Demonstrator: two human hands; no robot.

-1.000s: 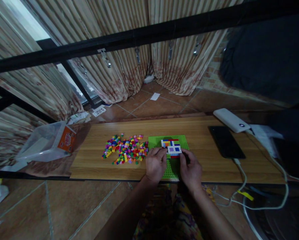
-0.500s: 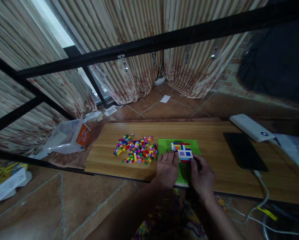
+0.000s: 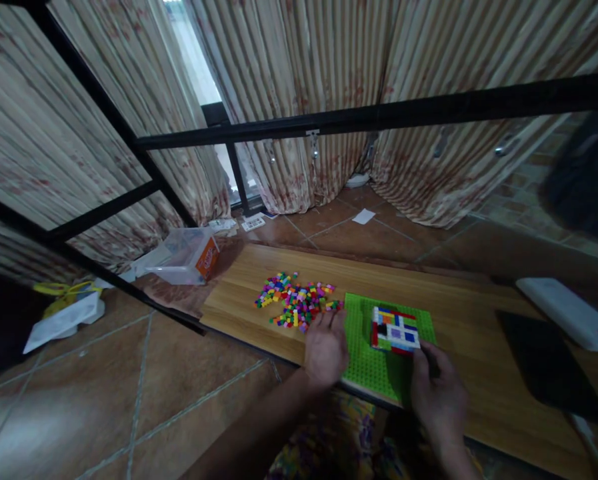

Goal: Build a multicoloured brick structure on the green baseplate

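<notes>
A green studded baseplate (image 3: pixel 363 353) lies on the wooden board. On it sits a low toy brick build (image 3: pixel 396 330) in white, blue, red and orange, with a dark gap at its left part. My right hand (image 3: pixel 439 390) is at the build's near right corner, thumb and forefinger tips against it. To the left, my left hand (image 3: pixel 326 347) reaches over the baseplate's left edge, fingers stretched forward to the near right side of a loose pile of small coloured bricks (image 3: pixel 299 303). No brick shows in it; its fingertips are partly hidden.
The wooden board (image 3: pixel 239 287) is long and narrow. At its right lie a dark phone-like slab (image 3: pixel 549 360) and a white power bank (image 3: pixel 569 310). A clear plastic box (image 3: pixel 179 260) stands on the tiled floor at left. A black metal bar (image 3: pixel 349 123) crosses before the curtains.
My left hand has moved left, off the build to the brick pile. My right hand stays at the build's corner. The camera view has turned left.
</notes>
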